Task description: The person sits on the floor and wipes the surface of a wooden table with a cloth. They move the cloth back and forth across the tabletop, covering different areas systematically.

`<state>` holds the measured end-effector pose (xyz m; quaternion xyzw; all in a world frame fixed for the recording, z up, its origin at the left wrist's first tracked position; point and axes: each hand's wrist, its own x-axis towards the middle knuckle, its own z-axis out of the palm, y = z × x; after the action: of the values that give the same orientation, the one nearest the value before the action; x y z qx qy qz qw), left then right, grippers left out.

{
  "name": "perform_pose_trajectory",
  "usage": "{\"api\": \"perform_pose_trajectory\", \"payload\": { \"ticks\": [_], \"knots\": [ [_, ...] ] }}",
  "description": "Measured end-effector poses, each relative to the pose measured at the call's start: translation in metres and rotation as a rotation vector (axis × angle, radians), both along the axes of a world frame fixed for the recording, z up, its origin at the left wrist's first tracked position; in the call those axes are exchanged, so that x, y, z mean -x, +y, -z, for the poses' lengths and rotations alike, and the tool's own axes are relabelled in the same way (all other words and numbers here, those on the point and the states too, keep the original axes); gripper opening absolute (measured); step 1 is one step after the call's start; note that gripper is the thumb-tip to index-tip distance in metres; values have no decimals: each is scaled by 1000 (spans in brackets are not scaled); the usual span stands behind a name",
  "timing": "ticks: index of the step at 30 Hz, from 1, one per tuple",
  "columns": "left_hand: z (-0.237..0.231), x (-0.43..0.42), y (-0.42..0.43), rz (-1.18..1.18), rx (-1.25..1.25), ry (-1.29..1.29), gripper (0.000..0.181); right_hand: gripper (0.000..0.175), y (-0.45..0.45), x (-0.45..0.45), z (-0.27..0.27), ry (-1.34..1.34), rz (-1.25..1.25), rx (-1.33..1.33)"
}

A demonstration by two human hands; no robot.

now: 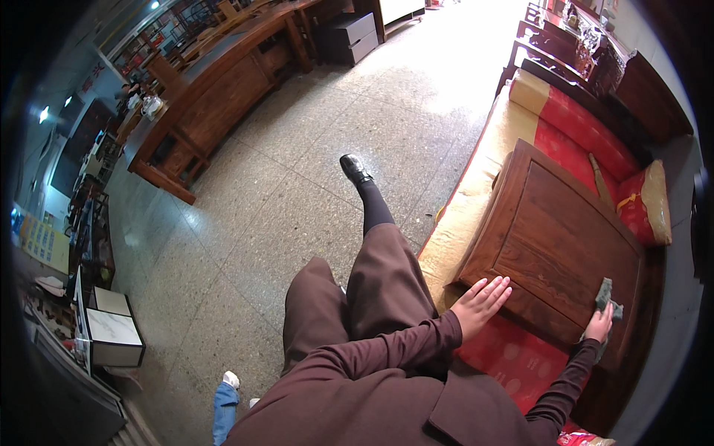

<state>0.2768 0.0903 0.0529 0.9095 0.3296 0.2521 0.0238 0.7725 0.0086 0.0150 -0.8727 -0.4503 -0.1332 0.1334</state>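
Observation:
A low dark wooden table (563, 240) with a framed panel top stands on a red and gold cushioned wooden seat. My left hand (481, 305) lies flat on the near left edge of its top, fingers extended, holding nothing. At the right part of the top, my right hand (599, 324) grips a grey-green cloth (604, 294). Part of the cloth spreads past my fingers over the wood, and another part hangs below my wrist.
The seat's red and gold cushion (457, 217) runs under the table, with a bolster (574, 114) and a pillow (644, 203) behind. A wooden desk (223, 95) stands across the speckled floor. Marble-patterned boxes (114, 326) are at left. Another person's jean-clad leg (225, 410) shows below.

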Motion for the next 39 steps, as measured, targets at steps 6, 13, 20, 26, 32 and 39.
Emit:
{"api": "perform_pose_trajectory", "payload": {
  "ticks": [6,13,20,26,32,39],
  "knots": [
    [0,0,-1,-7,-3,0,65,55,-11,-21,13,-8,258,96],
    [0,0,0,-7,-3,11,65,58,-9,-10,2,15,236,54],
    [0,-1,0,-16,-15,9,65,60,1,79,-24,49,-19,80],
    [-4,1,0,-5,-5,46,66,56,-15,173,-38,236,-477,0],
    [-5,3,0,19,14,57,66,57,-30,-35,-5,82,119,33],
    [-7,4,0,3,15,14,67,59,-3,42,-5,-30,139,140]
  ]
}}
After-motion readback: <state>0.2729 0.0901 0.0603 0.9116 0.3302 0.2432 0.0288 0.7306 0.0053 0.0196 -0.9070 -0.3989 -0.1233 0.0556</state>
